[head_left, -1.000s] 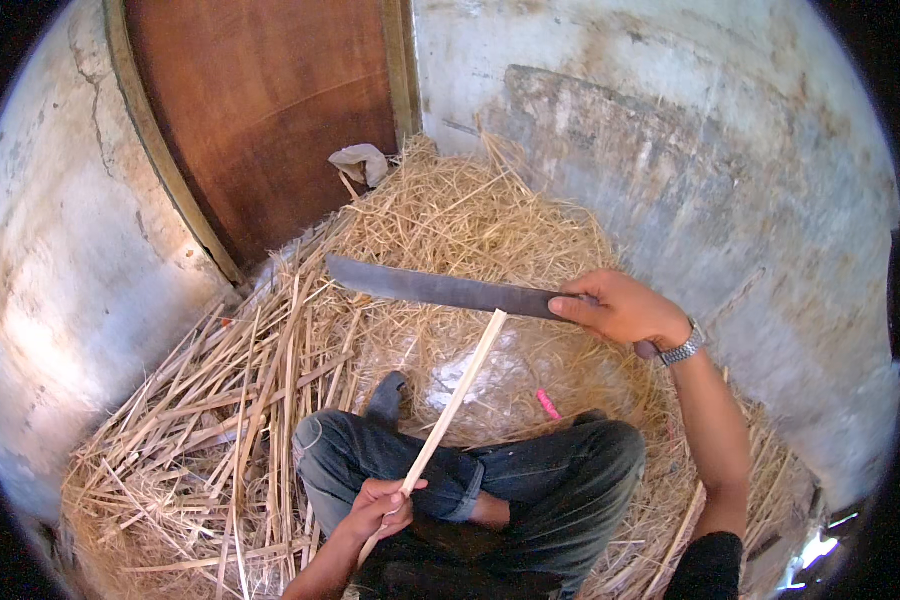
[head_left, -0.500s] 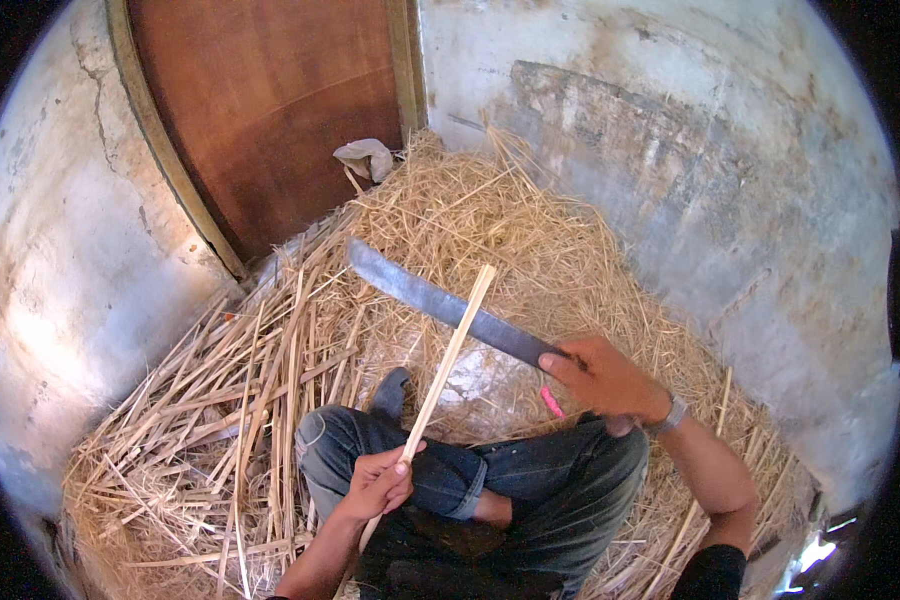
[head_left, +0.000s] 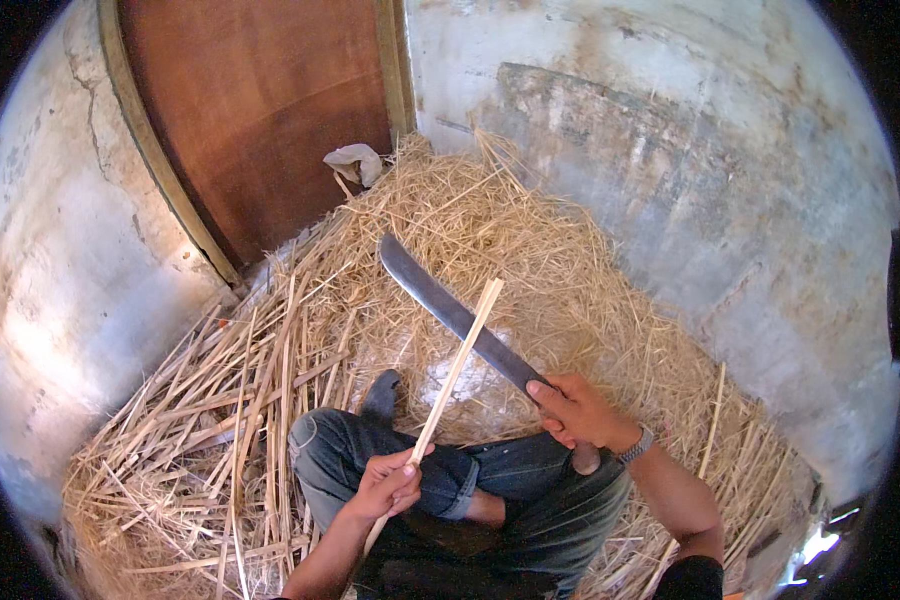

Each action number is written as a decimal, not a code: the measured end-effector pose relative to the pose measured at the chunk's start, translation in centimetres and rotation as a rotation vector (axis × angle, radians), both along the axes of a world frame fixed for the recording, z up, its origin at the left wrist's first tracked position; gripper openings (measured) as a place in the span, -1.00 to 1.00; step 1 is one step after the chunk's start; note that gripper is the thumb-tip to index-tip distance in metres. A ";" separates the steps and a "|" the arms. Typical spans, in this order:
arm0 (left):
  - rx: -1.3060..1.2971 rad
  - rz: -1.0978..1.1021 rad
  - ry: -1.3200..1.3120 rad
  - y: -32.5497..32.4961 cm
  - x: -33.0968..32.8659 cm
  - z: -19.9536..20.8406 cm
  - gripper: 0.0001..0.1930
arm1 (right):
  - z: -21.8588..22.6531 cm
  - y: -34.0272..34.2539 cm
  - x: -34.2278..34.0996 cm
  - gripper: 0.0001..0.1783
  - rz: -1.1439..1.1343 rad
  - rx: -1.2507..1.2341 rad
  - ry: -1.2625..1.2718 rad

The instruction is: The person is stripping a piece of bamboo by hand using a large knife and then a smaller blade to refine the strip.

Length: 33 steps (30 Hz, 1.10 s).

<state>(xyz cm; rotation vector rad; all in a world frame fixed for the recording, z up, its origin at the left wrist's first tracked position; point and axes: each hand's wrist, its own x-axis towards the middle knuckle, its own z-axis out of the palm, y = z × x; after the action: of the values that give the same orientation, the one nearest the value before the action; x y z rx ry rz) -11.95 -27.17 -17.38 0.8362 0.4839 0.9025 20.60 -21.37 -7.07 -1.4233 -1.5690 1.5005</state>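
Note:
My left hand [head_left: 389, 484] is closed round the lower part of a thin, pale strip of split bamboo [head_left: 452, 375], which slants up and away to the right. In my right hand [head_left: 577, 410] I grip a machete [head_left: 440, 305] at its near end, and my fingers hide the handle. The long dark blade points up and left with a rounded tip. It crosses the strip a little below the strip's far end; I cannot tell whether the two touch. Both are above my folded legs [head_left: 560, 490] in blue jeans.
Long split strips [head_left: 230, 420] lie in a heap on the left. Fine shavings [head_left: 490, 210] pile up ahead, against the wall [head_left: 690, 180]. A brown door [head_left: 260, 110] stands at the back left, with a pale crumpled bag [head_left: 356, 163] by its foot.
The machete has swung to a steeper slant, its tip shifting right, while my right hand came lower and slightly left. The strip has barely moved. A pink piece near my right hand is now out of sight.

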 end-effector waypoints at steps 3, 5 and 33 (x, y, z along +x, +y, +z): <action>0.005 -0.047 0.020 0.1 -0.2 0.0 -0.56 | -0.9 0.3 0.8 -0.53 0.007 -0.271 0.187; -0.009 -0.050 0.028 0.3 -0.3 0.0 -0.56 | -1.0 0.1 0.8 -0.54 0.006 -0.372 0.249; 0.202 -0.025 0.583 1.6 0.3 -0.6 -0.56 | -6.6 -0.3 -1.3 -0.63 -0.447 -0.253 0.342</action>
<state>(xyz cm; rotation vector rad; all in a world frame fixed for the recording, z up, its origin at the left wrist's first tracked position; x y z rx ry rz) -11.64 -25.54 -17.94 1.2962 0.8935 0.6819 19.34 -21.70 -13.63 -1.4369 -0.8146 1.5915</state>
